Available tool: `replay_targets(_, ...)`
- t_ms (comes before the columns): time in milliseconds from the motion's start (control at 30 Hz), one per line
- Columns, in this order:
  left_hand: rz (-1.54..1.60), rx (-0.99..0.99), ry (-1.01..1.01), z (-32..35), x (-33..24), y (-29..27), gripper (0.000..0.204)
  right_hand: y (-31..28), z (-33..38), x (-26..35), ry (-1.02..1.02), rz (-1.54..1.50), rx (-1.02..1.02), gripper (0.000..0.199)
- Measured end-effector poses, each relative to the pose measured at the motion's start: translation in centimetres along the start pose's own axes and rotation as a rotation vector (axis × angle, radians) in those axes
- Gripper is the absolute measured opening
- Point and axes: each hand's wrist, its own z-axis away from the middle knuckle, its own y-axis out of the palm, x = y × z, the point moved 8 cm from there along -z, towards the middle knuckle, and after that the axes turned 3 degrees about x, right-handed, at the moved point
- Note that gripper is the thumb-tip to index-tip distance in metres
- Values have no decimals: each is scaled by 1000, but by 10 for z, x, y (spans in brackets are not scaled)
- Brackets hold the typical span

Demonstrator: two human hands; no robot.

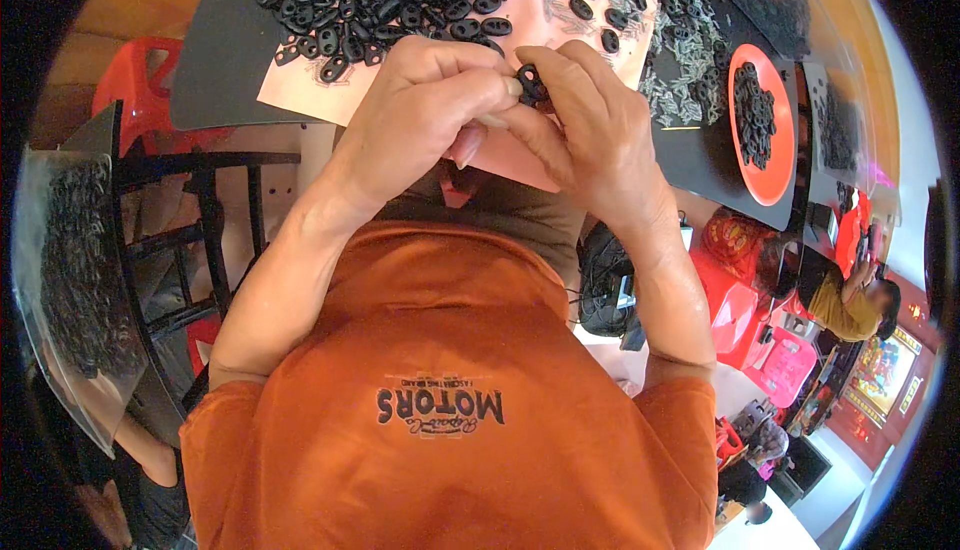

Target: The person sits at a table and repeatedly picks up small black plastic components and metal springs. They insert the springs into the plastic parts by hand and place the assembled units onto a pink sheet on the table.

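Both of my hands meet over the near edge of a pink sheet [320,95] on the dark table. My right hand [605,125] pinches a small black oval piece with two holes [531,83] between thumb and forefinger. Against it presses my left hand [420,110], its fingers curled and closed; what they hold, if anything, is hidden. A large heap of similar black two-hole pieces [350,5] lies just beyond my hands. Several single black pieces [581,9] are scattered on the sheet beside the heap.
Small clear or silvery bits [685,65] are spread right of the sheet. An orange-red plate [776,185] of small black parts stands at the table's right. A red chair [135,80] is at the left; a person [855,305] sits at the far right.
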Motion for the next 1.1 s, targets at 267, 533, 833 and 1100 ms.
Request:
replay_targets(267, -107, 40, 5, -3, -3, 3, 29, -5, -1, 3, -7, -44, 178, 36)
replay_targets(533, -226, 70, 77, -8, -2, 5, 28, 4, 5, -3, -130, 17, 151, 43)
replay_targets(833, -109, 170, -1, -9, 6, 6, 21, -2, 6, -3, -95, 0, 197, 48)
replay_targets(1100, -194, 234, 59, -7, 1, 9, 24, 7, 4, 6, -188, 125, 236, 45)
